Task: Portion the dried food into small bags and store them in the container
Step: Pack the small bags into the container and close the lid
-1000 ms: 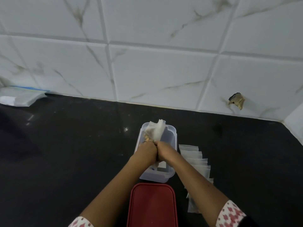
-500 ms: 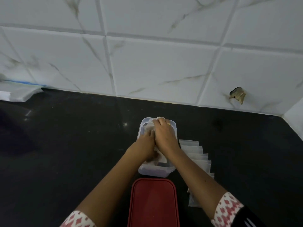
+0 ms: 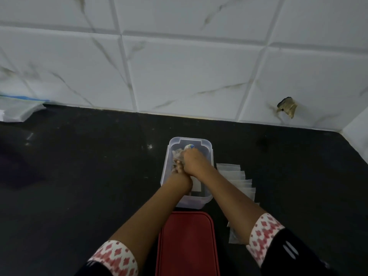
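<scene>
Small bag (image 3: pixel 177 154) lies in container (image 3: pixel 209 151) under right hand (image 3: pixel 194 163), fingers curled on it; left hand (image 3: pixel 180 176) nearer, grip unclear.

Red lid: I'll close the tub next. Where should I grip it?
Probably pinch the red lid by its long right edge, coming from the right: it lies flat on the counter, so only the rim can be gripped, and the left forearm crosses its left edge.
</scene>
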`<state>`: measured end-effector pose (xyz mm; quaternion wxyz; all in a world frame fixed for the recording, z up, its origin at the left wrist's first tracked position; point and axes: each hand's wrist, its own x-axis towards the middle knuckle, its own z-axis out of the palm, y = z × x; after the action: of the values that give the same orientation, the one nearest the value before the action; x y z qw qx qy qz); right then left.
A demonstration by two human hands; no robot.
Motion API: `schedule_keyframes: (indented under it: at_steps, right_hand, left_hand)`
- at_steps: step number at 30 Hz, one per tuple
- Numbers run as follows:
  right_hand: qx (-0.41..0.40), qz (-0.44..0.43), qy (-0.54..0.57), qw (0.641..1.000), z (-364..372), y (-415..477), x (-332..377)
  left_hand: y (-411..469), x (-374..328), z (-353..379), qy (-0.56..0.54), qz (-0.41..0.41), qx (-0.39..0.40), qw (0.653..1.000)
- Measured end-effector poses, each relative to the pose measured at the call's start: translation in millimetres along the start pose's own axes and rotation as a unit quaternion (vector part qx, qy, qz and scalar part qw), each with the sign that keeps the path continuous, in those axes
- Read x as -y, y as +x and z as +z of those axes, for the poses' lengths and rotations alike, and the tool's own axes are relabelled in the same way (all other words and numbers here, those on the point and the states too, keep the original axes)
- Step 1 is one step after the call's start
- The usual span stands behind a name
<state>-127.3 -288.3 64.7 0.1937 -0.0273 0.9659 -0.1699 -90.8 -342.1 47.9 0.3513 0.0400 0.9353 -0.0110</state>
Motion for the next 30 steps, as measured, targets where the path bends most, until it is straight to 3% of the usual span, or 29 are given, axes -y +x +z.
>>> schedule_keyframes:
  at_steps: [3,6,8,10,12,15,19,23,30]
  right_hand:
    - [-0.022,-0.051,0.101,0.993,-17.0,-15.3,-12.7]
    - [-0.121,-0.091,0.311,0.938,-34.3,-32.7,-39.2]
    - [-0.130,-0.094,0.439,0.884,-43.1,-52.0,-67.1]
    - [-0.156,-0.076,0.478,0.861,-46.7,-73.0,-98.5]
    - [-0.188,-0.026,0.465,0.865,-42.7,-91.7,-125.7]
    - [-0.208,0.045,0.458,0.863,-20.2,-116.8,-156.9]
    - [-0.182,0.089,0.506,0.839,18.9,-141.1,-180.9]
    - [-0.150,0.097,0.536,0.825,43.5,-146.3,-189.5]
    - [-0.182,0.088,0.537,0.819,46.9,-146.1,-189.7]
  left_hand:
    - [-6.5,4.8,0.3,-0.044,0.012,-0.049,0.998]
    - [-13.2,3.4,4.6,-0.135,0.049,-0.174,0.974]
    - [-24.2,-9.2,7.9,-0.168,0.099,-0.341,0.920]
    - [-38.2,-30.5,14.4,-0.234,0.189,-0.467,0.831]
    - [-60.8,-54.1,23.9,-0.291,0.260,-0.466,0.794]
    - [-73.0,-80.1,53.3,-0.334,0.288,-0.413,0.797]
    - [-70.0,-98.4,91.9,-0.433,0.231,-0.322,0.810]
    - [-59.3,-103.6,113.6,-0.443,0.154,-0.313,0.826]
    - [-42.8,-103.3,115.9,-0.490,0.132,-0.370,0.778]
